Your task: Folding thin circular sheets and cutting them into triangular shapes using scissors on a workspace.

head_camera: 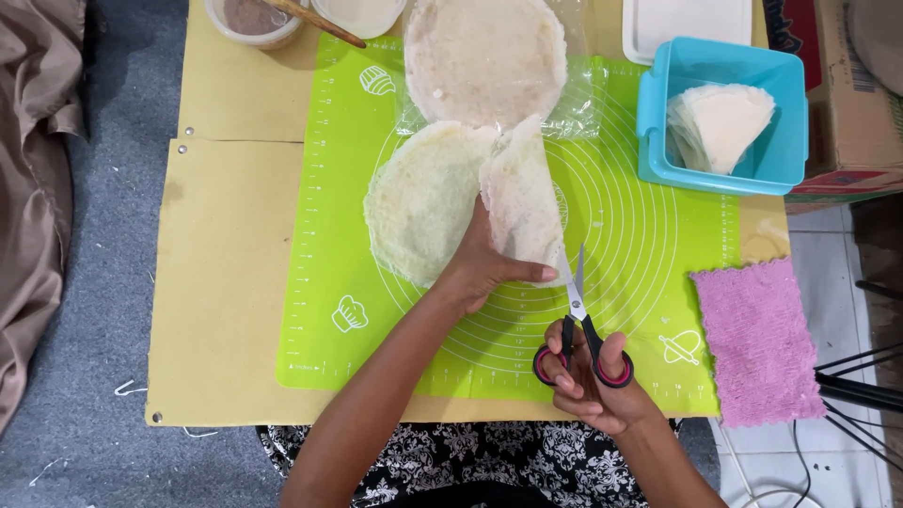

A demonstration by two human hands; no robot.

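Left hand (480, 268) pinches the folded wrapper (517, 202) taut while right hand (593, 381) grips half-open scissors (578, 320), best aligned along the fold.

Left arm: bare from elbow to wrist, no sleeve showing, coming up over the near edge of the mat (658, 235).
Left hand (480, 268): bare, no ring, no watch, no glove.
Right arm: bare too, shorter stretch in view, off the mat's near right corner.
Right hand (593, 381): bare, nails short and plain, no jewellery that can be made out.
Clothing: black fabric with a dense white floral print, seen just below the mat's near edge, between the two arms.
Sleeves: none visible anywhere in the view.
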